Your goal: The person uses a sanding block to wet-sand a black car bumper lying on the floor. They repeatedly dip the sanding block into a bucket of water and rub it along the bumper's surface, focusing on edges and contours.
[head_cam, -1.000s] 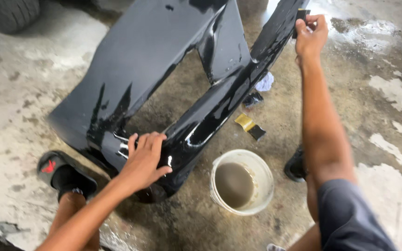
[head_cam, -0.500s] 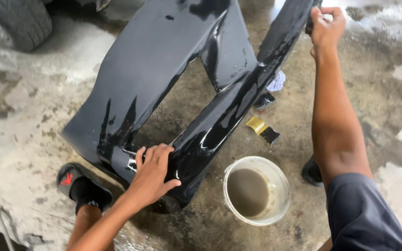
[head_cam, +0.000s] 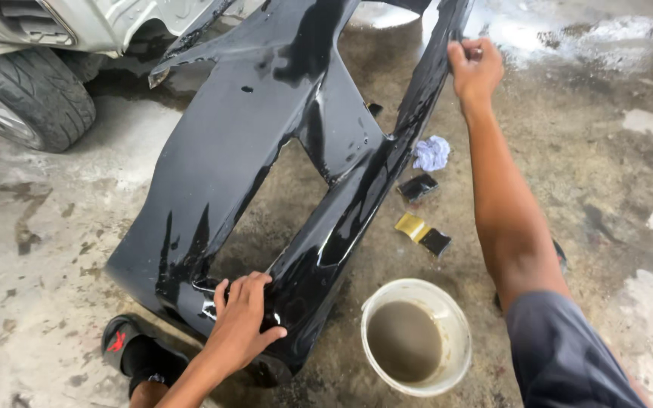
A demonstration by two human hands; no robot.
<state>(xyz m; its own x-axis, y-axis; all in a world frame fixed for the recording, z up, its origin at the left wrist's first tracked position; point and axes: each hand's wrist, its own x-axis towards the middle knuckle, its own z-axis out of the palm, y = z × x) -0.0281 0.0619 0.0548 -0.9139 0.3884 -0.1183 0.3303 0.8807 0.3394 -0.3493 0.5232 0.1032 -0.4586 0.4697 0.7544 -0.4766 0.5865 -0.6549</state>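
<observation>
Your left hand (head_cam: 242,321) lay flat, fingers spread, on the near end of the black bumper panel (head_cam: 266,159), pressing rather than gripping; your right hand (head_cam: 475,72) was closed over the panel's far edge, thumb and fingers pinched on the thin rim, though whether a small pad sat inside that grip could not be told. The panel stretched between your two hands, tilted up from the floor, its near corner resting beside your left hand and your black sandal (head_cam: 134,347); it looked large but light, a thin moulded shell likely to flex and twist if lifted from one end; its gloss was wet and streaked, so it probably felt slippery, and the rims and the edges of the central opening seemed the surest holds.

Just right of your left hand stood a white bucket (head_cam: 447,317) of murky water; beyond it, below your right forearm, lay a yellow and black block (head_cam: 422,232), another dark block (head_cam: 418,187) and a crumpled pale cloth (head_cam: 431,153). The concrete floor (head_cam: 54,227) was stained and wet in patches; far left of your hands stood a car tyre (head_cam: 32,102) beneath pale bodywork.
</observation>
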